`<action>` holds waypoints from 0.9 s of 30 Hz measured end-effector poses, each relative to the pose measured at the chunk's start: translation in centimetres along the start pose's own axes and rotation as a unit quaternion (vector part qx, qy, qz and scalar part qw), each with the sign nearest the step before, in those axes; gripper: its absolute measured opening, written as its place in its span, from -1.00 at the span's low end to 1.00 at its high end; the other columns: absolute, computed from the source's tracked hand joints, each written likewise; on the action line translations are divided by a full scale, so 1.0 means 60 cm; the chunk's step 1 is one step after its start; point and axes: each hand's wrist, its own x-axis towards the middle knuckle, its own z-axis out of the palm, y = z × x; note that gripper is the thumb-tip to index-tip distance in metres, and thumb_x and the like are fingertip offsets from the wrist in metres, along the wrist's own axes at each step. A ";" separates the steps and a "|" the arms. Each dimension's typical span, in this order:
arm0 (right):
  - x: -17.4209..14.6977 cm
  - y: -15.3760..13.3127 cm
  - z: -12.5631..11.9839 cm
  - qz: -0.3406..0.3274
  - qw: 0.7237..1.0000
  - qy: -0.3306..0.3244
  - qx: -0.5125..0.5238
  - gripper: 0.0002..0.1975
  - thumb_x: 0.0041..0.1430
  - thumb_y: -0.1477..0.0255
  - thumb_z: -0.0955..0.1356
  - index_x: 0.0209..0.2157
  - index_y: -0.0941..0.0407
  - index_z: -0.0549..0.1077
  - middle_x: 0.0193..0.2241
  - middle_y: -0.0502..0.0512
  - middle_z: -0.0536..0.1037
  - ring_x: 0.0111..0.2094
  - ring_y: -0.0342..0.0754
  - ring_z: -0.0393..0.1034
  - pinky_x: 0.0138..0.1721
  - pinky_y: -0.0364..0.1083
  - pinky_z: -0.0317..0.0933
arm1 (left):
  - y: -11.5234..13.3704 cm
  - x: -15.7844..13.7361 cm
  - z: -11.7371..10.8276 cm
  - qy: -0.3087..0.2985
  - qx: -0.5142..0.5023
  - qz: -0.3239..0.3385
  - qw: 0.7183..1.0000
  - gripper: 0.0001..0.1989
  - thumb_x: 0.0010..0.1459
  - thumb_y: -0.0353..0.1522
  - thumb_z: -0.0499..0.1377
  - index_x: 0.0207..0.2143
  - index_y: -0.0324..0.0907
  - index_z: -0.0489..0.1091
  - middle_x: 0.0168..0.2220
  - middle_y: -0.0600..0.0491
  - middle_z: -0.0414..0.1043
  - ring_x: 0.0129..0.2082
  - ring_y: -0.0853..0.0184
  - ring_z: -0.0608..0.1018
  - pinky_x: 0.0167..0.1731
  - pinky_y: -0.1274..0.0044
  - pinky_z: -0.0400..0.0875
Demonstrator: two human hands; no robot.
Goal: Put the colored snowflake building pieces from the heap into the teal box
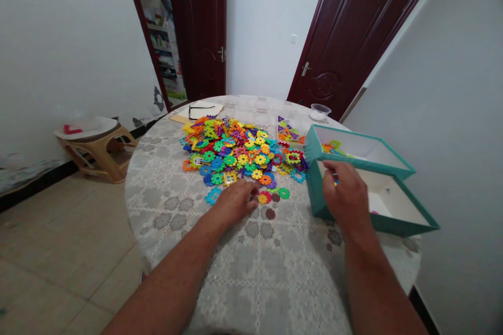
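Note:
A heap of colourful plastic interlocking pieces point(236, 152), many of them flower-shaped discs, lies on the round table. At its front edge is my left hand point(236, 200), palm down, thumb and fingers apart beside a few loose discs. Close by lie a yellow disc point(262, 199), a green disc point(283, 193) and a brown disc point(270, 213). My right hand point(346, 188) is over the left end of the front teal box point(408, 204), fingers curled. A small yellow and blue bit shows at its fingertips; its shape is unclear.
Behind the front box stands a second teal box point(377, 147) with some pieces inside. A clear tray point(291, 133) of triangular pieces, a clear plastic bowl point(320, 110) and glasses point(196, 111) on paper sit farther back. A stool point(102, 149) stands left of the table.

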 end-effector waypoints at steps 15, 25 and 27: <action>-0.053 -0.071 0.100 0.057 0.931 -0.360 0.001 -0.77 0.29 0.28 0.40 -0.12 0.14 0.49 -0.11 0.28 0.48 -0.07 0.16 0.46 -0.07 0.01 0.26 | 0.015 0.009 0.021 0.029 0.065 -0.026 0.997 -0.65 0.23 -0.18 0.31 0.04 -0.02 0.50 -0.05 -0.04 0.50 -0.01 0.11 0.54 -0.11 0.43 0.39; -0.056 -0.034 0.109 0.041 0.935 -0.344 0.079 -0.81 0.22 0.34 0.44 -0.16 0.12 0.52 -0.16 0.15 0.48 -0.14 0.02 0.40 -0.08 -0.07 0.23 | 0.012 -0.002 0.009 0.028 0.012 -0.020 0.999 -0.58 0.22 -0.36 0.22 0.14 -0.04 0.44 -0.01 -0.07 0.50 0.04 0.12 0.54 0.03 0.39 0.40; -0.055 -0.030 0.107 0.040 0.936 -0.344 0.071 -0.79 0.25 0.31 0.43 -0.15 0.12 0.54 -0.13 0.19 0.49 -0.13 0.04 0.41 -0.07 -0.06 0.24 | 0.005 -0.008 -0.002 0.006 0.007 -0.016 1.000 -0.56 0.18 -0.35 0.25 0.13 -0.08 0.46 0.02 -0.12 0.48 0.04 0.09 0.54 0.05 0.37 0.40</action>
